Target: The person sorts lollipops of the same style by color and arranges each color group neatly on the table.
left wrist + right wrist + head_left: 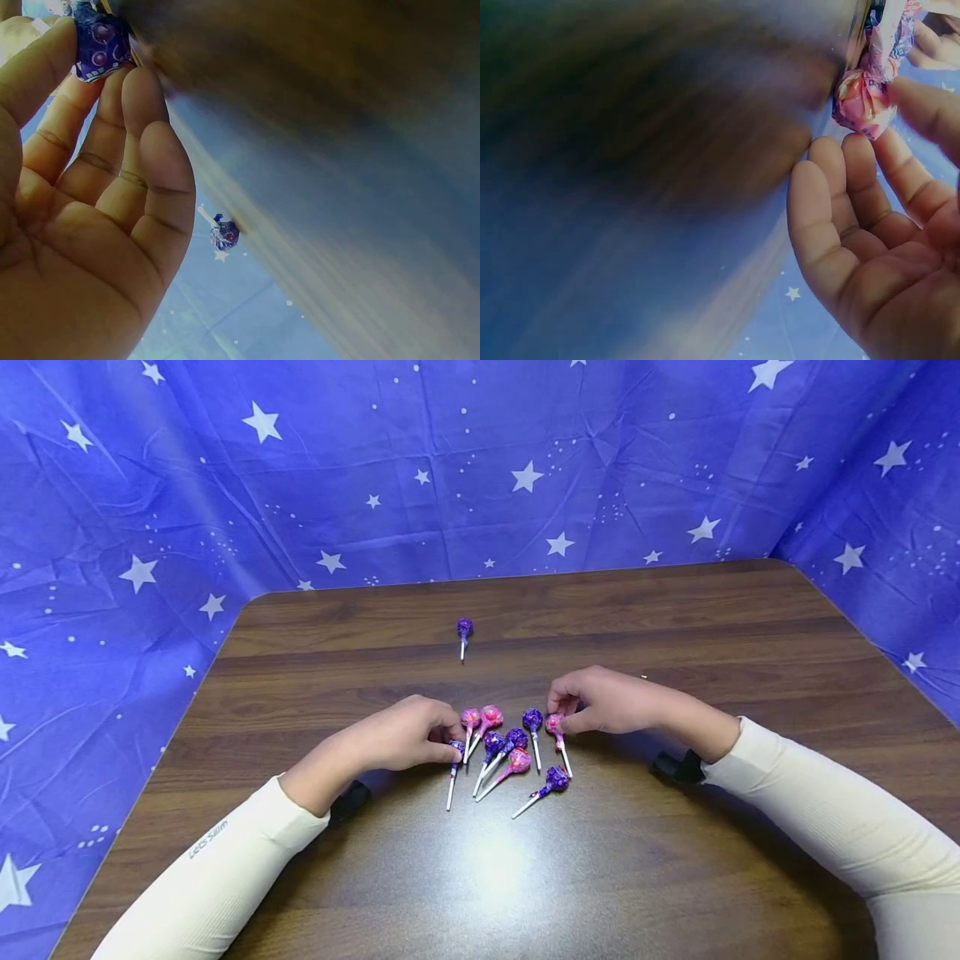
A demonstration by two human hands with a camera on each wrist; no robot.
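Observation:
My left hand (408, 733) pinches a purple-wrapped lollipop (455, 748) at the left end of a loose group; in the left wrist view the wrapped head (103, 46) sits between thumb and fingertips. The right hand (611, 700) pinches a pink lollipop (555, 724) by its head at the group's right side, also seen as a pink head (864, 105) in the right wrist view. Between the hands lie two pink lollipops (491, 717), several purple ones (532, 720) and another pink one (517, 761). A purple one (556, 779) lies nearer the front.
One purple lollipop (465, 627) lies apart, farther back on the brown wooden table (675, 627). A blue curtain with white stars (480, 468) hangs behind the table and along its sides. A tiny yellow bit (644, 677) lies beyond the right hand.

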